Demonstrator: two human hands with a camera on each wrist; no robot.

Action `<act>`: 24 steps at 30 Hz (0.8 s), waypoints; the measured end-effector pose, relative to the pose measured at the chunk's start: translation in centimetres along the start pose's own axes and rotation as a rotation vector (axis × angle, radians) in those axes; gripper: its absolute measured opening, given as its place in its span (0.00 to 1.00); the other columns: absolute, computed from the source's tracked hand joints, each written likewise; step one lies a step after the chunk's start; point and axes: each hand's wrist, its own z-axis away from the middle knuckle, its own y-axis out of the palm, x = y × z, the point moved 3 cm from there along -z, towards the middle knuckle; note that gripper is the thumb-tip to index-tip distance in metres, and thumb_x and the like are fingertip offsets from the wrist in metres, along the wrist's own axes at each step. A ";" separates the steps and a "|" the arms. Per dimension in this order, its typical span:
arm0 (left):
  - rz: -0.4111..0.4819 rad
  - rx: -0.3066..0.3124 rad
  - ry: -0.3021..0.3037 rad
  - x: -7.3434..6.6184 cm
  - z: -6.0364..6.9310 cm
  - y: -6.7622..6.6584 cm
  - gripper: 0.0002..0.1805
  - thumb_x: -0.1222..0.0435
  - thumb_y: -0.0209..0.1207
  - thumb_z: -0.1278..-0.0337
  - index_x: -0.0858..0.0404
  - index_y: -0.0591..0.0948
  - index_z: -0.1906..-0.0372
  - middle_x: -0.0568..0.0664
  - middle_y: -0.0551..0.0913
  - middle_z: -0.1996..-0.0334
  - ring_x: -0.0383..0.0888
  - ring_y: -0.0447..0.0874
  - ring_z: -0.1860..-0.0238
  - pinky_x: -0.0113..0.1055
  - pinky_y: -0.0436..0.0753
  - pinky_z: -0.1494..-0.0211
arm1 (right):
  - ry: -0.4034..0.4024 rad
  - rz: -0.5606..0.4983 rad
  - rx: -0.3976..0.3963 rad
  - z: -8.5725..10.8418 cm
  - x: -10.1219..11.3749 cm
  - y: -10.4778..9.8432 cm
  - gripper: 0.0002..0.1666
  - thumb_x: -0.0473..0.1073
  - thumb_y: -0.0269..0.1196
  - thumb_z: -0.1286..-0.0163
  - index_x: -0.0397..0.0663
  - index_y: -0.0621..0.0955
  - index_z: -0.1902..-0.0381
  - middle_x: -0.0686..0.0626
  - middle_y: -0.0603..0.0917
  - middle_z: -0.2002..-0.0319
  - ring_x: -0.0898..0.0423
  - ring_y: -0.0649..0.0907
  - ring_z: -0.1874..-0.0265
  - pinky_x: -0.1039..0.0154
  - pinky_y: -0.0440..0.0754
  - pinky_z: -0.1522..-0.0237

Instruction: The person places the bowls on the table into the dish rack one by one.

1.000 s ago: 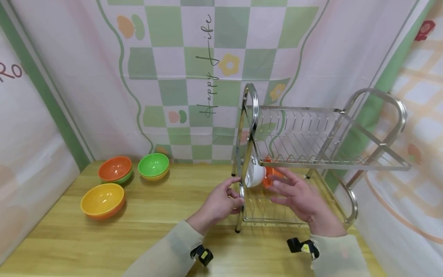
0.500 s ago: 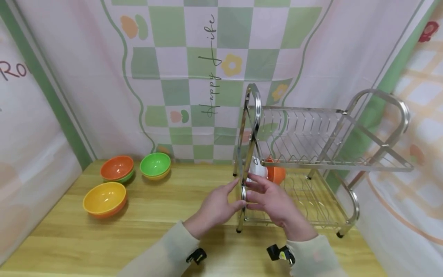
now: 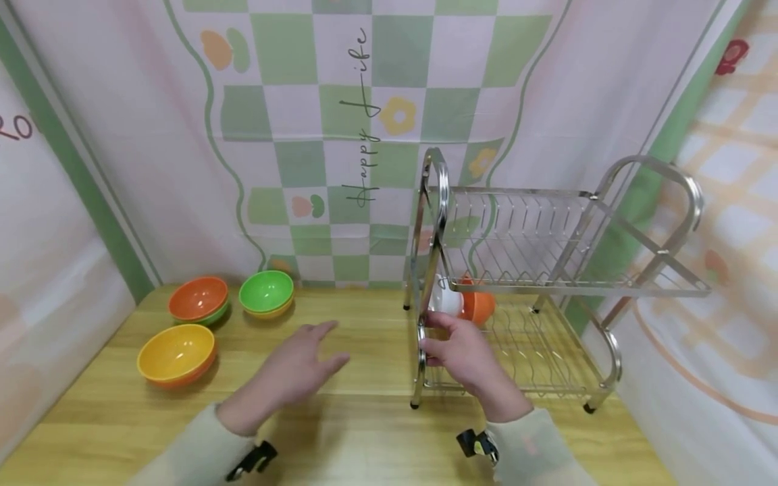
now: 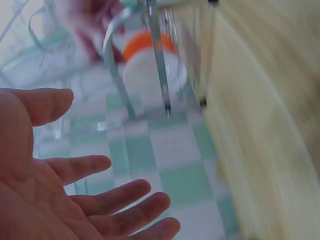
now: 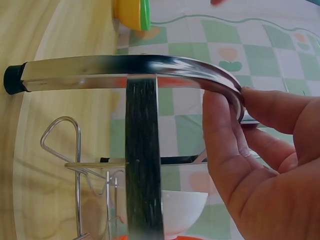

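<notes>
My right hand (image 3: 471, 354) grips the left front frame of a two-tier metal dish rack (image 3: 577, 291). In the right wrist view, its thumb and fingers pinch the curved end of the rack's tube (image 5: 170, 65). My left hand (image 3: 288, 371) hovers over the table to the left of the rack, fingers spread and holding nothing. On the rack's lower tier, at its left end, a white bowl (image 3: 448, 302) and an orange bowl (image 3: 483, 308) stand on their sides against each other. The left wrist view shows the left palm (image 4: 30, 200) apart from the rack.
At the table's left, bowls sit in stacked pairs: orange (image 3: 198, 298) over green, green (image 3: 266, 291) over yellow, and yellow (image 3: 176, 352) over orange. A patterned cloth (image 3: 346, 162) hangs behind the wooden table (image 3: 358, 439).
My left hand has come off the rack's left frame and moved left. The right hand has moved left from near the bowls in the rack and now grips that frame.
</notes>
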 end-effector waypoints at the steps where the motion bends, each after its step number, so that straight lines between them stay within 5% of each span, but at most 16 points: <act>1: -0.006 -0.004 -0.015 0.9 0.3 -0.8 0.38 0.44 0.57 0.33 0.64 0.67 0.27 0.65 0.68 0.32 0.66 0.64 0.32 0.64 0.65 0.32 | 0.004 0.005 -0.002 0.0 0.0 0.0 0.33 0.28 0.66 0.36 0.42 0.75 0.32 0.41 0.77 0.38 0.51 0.85 0.65 0.58 0.88 0.64; 13: -0.057 0.016 -0.188 11.6 2.6 -9.5 0.50 0.43 0.64 0.41 0.74 0.61 0.27 0.75 0.65 0.33 0.76 0.63 0.36 0.71 0.65 0.38 | 0.031 0.006 -0.008 -0.1 0.0 0.0 0.33 0.27 0.66 0.35 0.41 0.74 0.31 0.40 0.75 0.36 0.51 0.85 0.68 0.55 0.88 0.64; 16: -0.061 0.040 -0.219 14.0 3.0 -11.3 0.48 0.46 0.63 0.39 0.78 0.60 0.29 0.81 0.64 0.37 0.78 0.66 0.41 0.68 0.72 0.44 | 0.026 0.007 -0.012 -0.2 -0.1 0.0 0.33 0.27 0.66 0.35 0.41 0.74 0.32 0.40 0.76 0.37 0.51 0.85 0.68 0.56 0.88 0.65; 21: 0.077 0.114 -0.342 17.9 3.7 -13.4 0.45 0.53 0.62 0.35 0.79 0.55 0.28 0.88 0.58 0.39 0.72 0.76 0.52 0.50 0.86 0.63 | 0.027 0.017 -0.012 -0.1 -0.1 0.1 0.33 0.28 0.66 0.35 0.41 0.74 0.32 0.41 0.76 0.37 0.51 0.85 0.68 0.58 0.88 0.65; 24: 0.184 0.154 -0.421 19.8 4.1 -14.1 0.45 0.54 0.61 0.33 0.79 0.52 0.28 0.87 0.56 0.39 0.76 0.69 0.45 0.52 0.87 0.59 | 0.029 0.027 -0.014 -0.1 -0.1 0.1 0.33 0.28 0.66 0.34 0.42 0.74 0.31 0.41 0.76 0.36 0.52 0.85 0.68 0.58 0.88 0.65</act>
